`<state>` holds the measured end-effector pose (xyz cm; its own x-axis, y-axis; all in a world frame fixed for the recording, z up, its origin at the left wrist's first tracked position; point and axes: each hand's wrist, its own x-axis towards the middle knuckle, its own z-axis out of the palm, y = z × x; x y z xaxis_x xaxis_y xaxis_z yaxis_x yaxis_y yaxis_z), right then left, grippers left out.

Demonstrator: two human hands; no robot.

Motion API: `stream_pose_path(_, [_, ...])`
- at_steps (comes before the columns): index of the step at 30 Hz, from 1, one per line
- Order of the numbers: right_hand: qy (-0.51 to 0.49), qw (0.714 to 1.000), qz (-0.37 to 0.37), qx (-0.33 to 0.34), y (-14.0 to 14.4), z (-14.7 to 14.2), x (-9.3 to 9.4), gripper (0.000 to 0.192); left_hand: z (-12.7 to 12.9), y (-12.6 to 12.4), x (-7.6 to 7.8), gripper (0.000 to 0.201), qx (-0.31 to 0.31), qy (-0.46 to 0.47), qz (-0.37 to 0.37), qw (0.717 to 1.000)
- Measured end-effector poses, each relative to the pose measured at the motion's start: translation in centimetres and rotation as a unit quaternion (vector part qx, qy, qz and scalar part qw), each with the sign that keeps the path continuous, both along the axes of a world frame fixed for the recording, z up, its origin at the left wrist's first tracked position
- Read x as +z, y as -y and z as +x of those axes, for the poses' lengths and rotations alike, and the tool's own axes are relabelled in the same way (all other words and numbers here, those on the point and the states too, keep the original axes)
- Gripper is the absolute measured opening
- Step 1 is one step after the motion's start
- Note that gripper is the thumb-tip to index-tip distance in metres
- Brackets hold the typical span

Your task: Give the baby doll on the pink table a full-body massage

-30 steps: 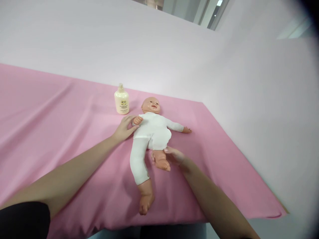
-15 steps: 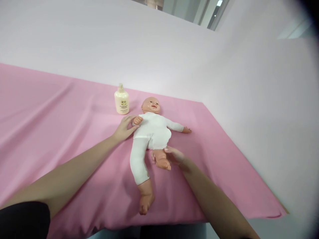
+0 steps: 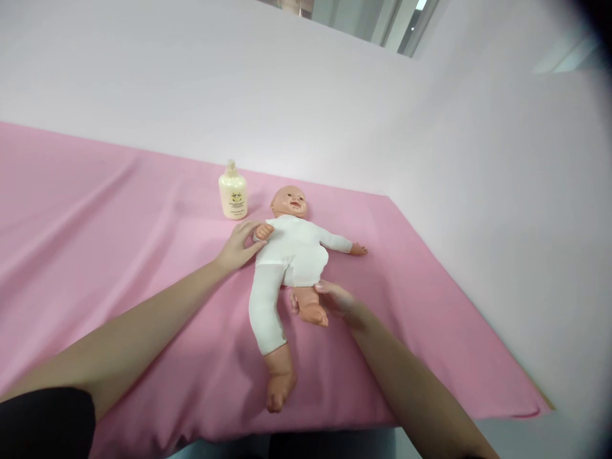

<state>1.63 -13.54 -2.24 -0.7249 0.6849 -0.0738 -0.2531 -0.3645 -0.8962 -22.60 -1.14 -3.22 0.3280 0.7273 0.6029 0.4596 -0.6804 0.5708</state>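
Note:
A baby doll with a white cloth body lies on its back, head toward the far edge. My left hand is closed around the doll's arm at the left, thumb below the doll's small fist. Under the doll's bent leg on the right, my right hand grips the lower leg, with the thumb on top and fingers partly hidden beneath. That leg is folded up toward the belly. The doll's other leg stretches toward me, and its other arm lies out to the right.
A cream pump bottle with a printed label stands upright left of the doll's head. Pink cloth with folds covers the table, whose right edge slants toward me. A white wall rises behind, with a window strip at the top.

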Motion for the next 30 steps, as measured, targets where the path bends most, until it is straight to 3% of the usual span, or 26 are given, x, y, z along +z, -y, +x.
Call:
stream_pose_path(5, [-0.001,1.000,0.013,0.006,-0.05,0.05,-0.27,0.044,0.01,-0.06,-0.05,0.044,0.002,0.000,-0.008,1.000])
stream_pose_path(9, [0.003,1.000,0.027,0.007,-0.09,0.10,-0.42,0.049,0.02,-0.04,-0.01,0.044,-0.003,0.004,-0.003,1.000])
stream_pose_path(30, [0.016,1.000,-0.005,-0.016,0.08,0.36,-0.41,0.044,-0.03,-0.11,-0.09,0.042,0.005,0.005,-0.003,1.000])
